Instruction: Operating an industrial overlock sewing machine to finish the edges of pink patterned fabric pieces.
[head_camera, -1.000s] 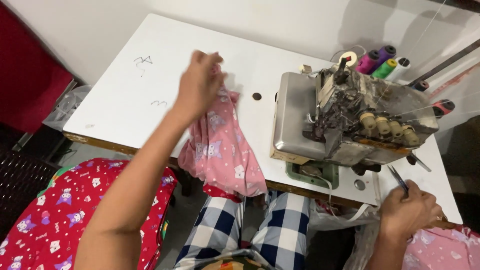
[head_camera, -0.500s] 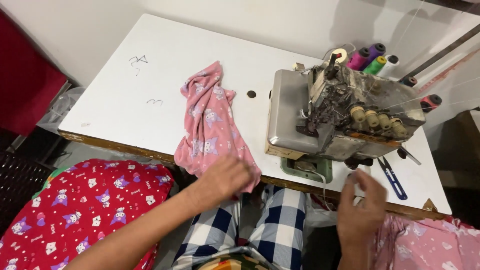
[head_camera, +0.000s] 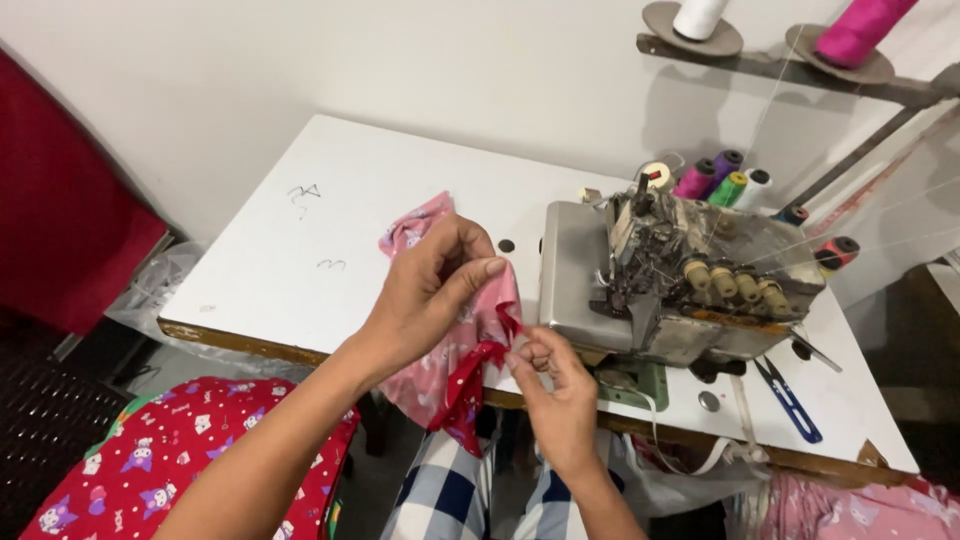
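Observation:
My left hand (head_camera: 432, 290) grips a pink printed cloth (head_camera: 470, 318) that lies over the front edge of the white table (head_camera: 300, 230). My right hand (head_camera: 555, 385) pinches a red dotted fabric piece (head_camera: 465, 390) against the pink cloth's edge. Both hands meet just left of the grey overlock sewing machine (head_camera: 660, 280).
Thread spools (head_camera: 720, 180) stand behind the machine, and two cones (head_camera: 860, 25) sit on a stand above. Blue-handled snips (head_camera: 790, 395) lie on the table's right part. Red printed fabric (head_camera: 150, 460) is heaped at lower left, pink fabric (head_camera: 870, 505) at lower right.
Both hands have come up to the table edge and taken hold of the cloth. The right hand now pinches a red piece to it. The view has shifted closer.

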